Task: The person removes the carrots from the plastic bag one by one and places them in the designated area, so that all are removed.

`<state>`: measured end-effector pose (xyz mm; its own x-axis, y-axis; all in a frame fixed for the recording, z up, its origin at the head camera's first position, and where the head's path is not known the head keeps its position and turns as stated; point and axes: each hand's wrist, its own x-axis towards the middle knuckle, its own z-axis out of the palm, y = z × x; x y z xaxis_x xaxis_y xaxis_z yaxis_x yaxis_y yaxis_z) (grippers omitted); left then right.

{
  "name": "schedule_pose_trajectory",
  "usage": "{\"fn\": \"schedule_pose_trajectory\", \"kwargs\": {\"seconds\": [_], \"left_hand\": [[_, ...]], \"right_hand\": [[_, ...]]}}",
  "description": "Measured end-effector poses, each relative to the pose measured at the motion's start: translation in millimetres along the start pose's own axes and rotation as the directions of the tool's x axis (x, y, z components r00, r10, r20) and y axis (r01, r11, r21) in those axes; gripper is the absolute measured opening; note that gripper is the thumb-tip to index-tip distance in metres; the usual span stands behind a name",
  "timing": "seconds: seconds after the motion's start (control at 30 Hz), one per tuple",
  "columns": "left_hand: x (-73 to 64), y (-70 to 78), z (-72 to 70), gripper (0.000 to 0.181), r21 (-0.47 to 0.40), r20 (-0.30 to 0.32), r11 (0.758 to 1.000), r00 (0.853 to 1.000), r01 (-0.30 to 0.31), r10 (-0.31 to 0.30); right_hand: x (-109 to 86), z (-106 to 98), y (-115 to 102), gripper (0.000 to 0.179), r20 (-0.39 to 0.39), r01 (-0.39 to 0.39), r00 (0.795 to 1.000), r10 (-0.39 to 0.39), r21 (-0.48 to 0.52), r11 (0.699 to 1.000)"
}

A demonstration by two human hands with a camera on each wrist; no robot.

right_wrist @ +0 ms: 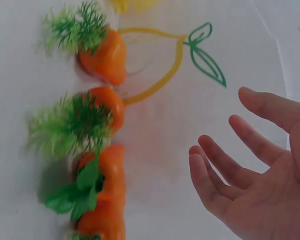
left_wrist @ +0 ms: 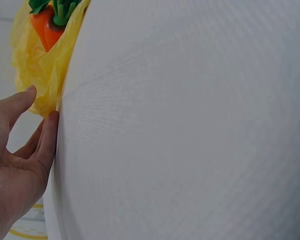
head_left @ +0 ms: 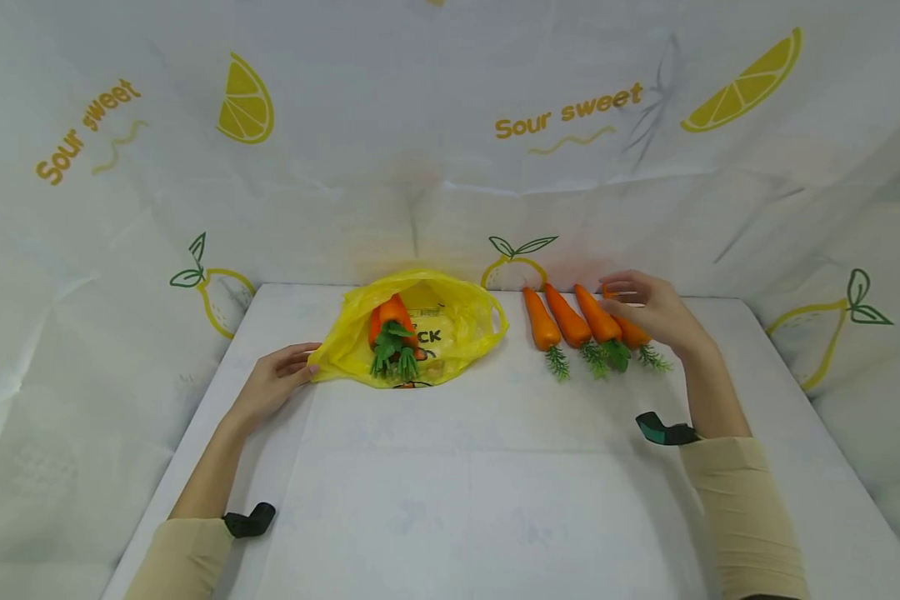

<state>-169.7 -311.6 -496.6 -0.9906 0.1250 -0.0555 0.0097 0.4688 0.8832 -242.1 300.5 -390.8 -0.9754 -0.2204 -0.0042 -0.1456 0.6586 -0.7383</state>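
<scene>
In the head view, a yellow plastic bag (head_left: 465,354) lies with its mouth facing the near side, orange carrots (head_left: 395,312) with green tops inside. At the bag's left edge is my left hand (head_left: 276,382); its fingertips reach the yellow plastic, thumb and fingers apart in the left wrist view. To the right of the bag, several carrots (head_left: 542,327) lie side by side, leafy tops toward me. My right hand (head_left: 658,315) is over the rightmost carrot (head_left: 634,333), partly covering it. In the right wrist view its fingers are spread and loosely bent, holding nothing.
The white-covered table (head_left: 450,492) ends at a hanging white cloth (head_left: 390,192) printed with lemons and words, just behind the bag and carrots. More cloth hangs at both sides. Each wrist carries a small dark device (head_left: 251,521).
</scene>
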Motion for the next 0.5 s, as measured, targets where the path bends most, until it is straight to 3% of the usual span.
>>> {"fn": "schedule_pose_trajectory", "kwargs": {"seconds": [0.3,0.5], "left_hand": [[0.2,0.5,0.4,0.050,-0.008,-0.001,1.000,1.000,-0.003,0.003],[0.0,0.9,0.7,0.050,-0.010,-0.001,1.000,1.000,0.003,-0.003]], "right_hand": [[10.1,21.5,-31.6,0.043,-0.043,0.146,0.988,-0.145,0.021,0.989],[20.1,41.5,-52.1,0.040,-0.052,0.203,0.978,-0.200,0.059,0.977]]}}
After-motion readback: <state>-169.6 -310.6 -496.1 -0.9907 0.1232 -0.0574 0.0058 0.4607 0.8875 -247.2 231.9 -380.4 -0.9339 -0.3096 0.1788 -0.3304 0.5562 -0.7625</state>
